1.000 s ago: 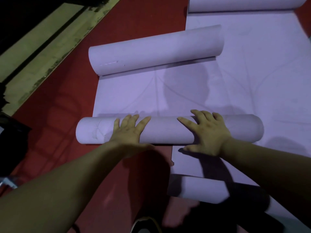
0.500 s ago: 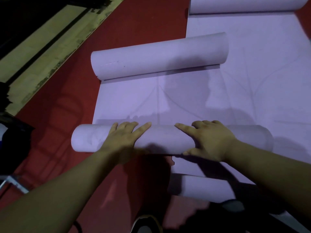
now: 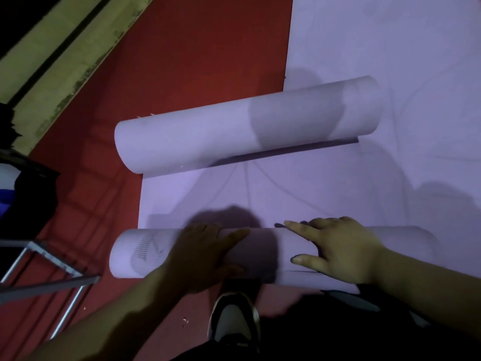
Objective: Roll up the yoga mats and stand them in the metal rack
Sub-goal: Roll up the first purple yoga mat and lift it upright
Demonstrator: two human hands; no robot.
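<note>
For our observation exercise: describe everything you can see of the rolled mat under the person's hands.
The near roll is a pale lilac mat, seemingly foam, wound into a fat tube lying crosswise. Its left end, faintly wave-textured, sits on the red floor. Its unrolled part lies flat beyond it. The left hand and right hand press on top, fingers fairly straight.

The near mat roll [image 3: 263, 252] is showing matt lavender skin, finely ribbed toward its left end. Left of it, the rack [image 3: 52, 286] is gleaming dully as bare grey metal.
</note>
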